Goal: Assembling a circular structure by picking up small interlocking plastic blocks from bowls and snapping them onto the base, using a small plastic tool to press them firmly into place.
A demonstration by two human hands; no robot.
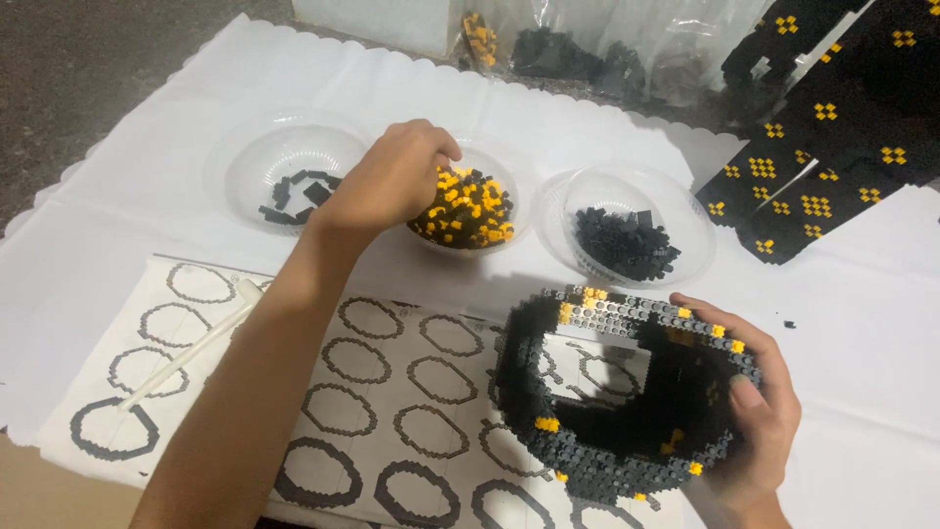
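Left hand: I see my left hand (397, 181) reaching into the middle bowl (519, 220), fingers curled down and pinched among the yellow and black bricks (465, 211); I cannot tell whether a brick is actually caught between them
Right hand: my right hand (759, 416) is closed on the brick ring (617, 392), thumb over its right rim, fingers beneath
Brick ring: a black open ring of small bricks with yellow studs, held tilted, low right, over the printed sheet (392, 411)
Left bowl: the clear left bowl (255, 167) has a few black pieces
Right bowl: the clear right bowl (690, 211) holds a heap of black bricks
Sheet: rows of ring outlines, on the white cloth (862, 323), with a white stick tool (191, 343) lying across its left part
Far right: black panels with yellow squares (832, 147) lie at the cloth's upper right corner
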